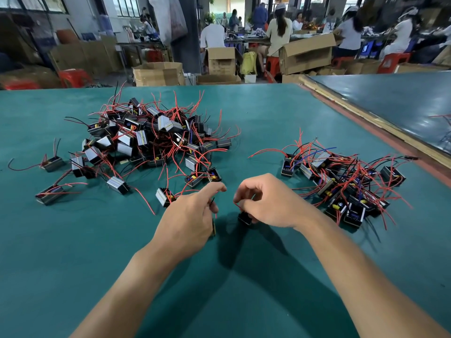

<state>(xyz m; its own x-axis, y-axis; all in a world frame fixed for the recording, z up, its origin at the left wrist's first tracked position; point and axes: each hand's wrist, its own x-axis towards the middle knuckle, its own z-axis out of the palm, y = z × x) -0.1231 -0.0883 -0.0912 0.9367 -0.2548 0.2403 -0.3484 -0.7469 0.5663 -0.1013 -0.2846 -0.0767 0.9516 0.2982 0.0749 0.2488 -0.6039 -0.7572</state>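
Between two heaps on the green counter (pixel 48 240), the right hand (pixel 268 203) pinched a small black plastic wired module (pixel 244 218). The left hand (pixel 188 215) gripped a second, mostly hidden module (pixel 214 229). Holding the casings steady, not tugging the leads, seemed wise.

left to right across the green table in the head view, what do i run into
large pile of wired modules → left hand, pinching a black wire → right hand, gripping a small black module → smaller pile of wired modules

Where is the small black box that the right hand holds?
Head view, centre: the black box is under the right hand, over the green table, beside the left hand.
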